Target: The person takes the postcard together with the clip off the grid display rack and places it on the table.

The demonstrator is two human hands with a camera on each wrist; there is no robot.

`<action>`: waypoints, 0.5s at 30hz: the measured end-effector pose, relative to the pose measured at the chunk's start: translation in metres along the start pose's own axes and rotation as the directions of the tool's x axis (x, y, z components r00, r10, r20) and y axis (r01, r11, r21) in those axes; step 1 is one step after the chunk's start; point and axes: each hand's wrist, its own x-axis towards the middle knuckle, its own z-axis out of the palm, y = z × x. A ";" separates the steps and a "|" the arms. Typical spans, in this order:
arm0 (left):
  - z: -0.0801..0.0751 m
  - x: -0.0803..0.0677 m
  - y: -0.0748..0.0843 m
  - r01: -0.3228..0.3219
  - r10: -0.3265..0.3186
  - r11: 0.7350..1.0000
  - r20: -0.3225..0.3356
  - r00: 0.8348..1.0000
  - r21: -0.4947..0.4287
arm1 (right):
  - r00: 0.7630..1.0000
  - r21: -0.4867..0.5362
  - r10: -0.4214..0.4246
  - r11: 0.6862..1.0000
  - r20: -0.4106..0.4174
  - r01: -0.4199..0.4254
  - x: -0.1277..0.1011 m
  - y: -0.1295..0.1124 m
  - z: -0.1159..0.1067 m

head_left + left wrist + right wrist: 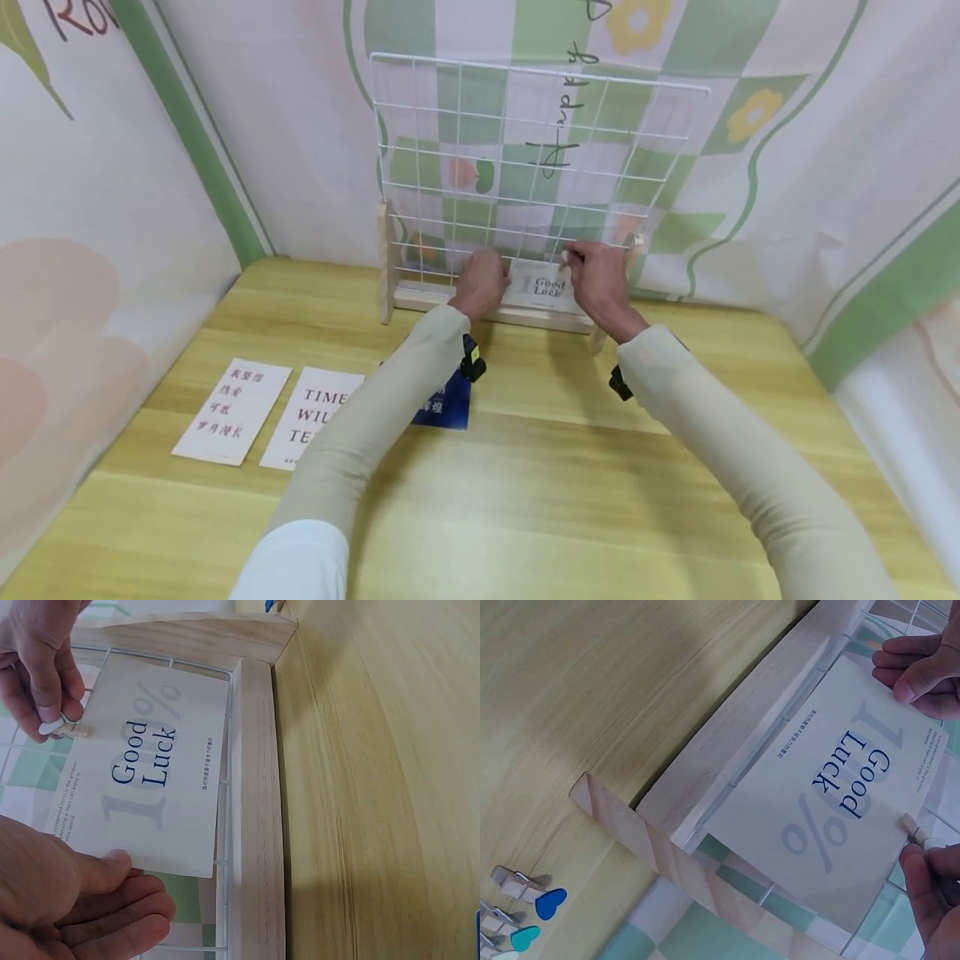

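A white card [536,287] printed "Good Luck" lies against the lower part of a white wire grid [517,179] in a wooden stand. My left hand [482,282] holds one side edge of the card, thumb on its front, as the left wrist view shows. At the card's upper edge, near its other end, my right hand [600,283] pinches a small wooden clothespin [75,730] with a white top. The clothespin's tip meets the card's edge. In the right wrist view the card [847,795] sits just above the wooden base bar [742,720].
Two white printed cards, one with red characters [232,412] and one reading "TIME" [311,417], lie left on the wooden table [570,500]. A blue card [450,404] is partly behind my left forearm. Several heart-topped clothespins [525,889] lie beyond the stand's foot.
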 end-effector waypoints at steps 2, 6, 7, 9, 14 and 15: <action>0.002 -0.001 -0.001 0.005 -0.005 1.000 0.006 1.000 -0.011 | 1.000 -0.001 0.006 1.000 0.000 -0.006 -0.002 0.001 0.001; 0.006 -0.003 -0.002 0.003 -0.003 1.000 0.012 1.000 -0.009 | 1.000 -0.015 -0.015 1.000 -0.017 0.014 -0.004 0.003 0.004; 0.006 -0.003 -0.003 -0.001 0.001 1.000 0.009 1.000 -0.002 | 0.999 -0.020 -0.026 0.999 -0.024 0.026 -0.004 0.004 0.004; 0.006 -0.002 -0.003 -0.007 0.007 1.000 0.000 1.000 0.015 | 0.998 -0.034 -0.053 0.998 -0.038 0.052 -0.003 0.003 0.004; 0.003 0.000 -0.002 0.004 -0.004 0.999 -0.003 1.000 0.038 | 0.995 -0.044 -0.085 0.996 -0.053 0.083 0.001 0.002 0.003; 0.002 0.000 -0.002 0.005 -0.005 0.999 -0.001 1.000 0.037 | 0.995 -0.047 -0.083 0.996 -0.057 0.080 0.001 0.002 0.003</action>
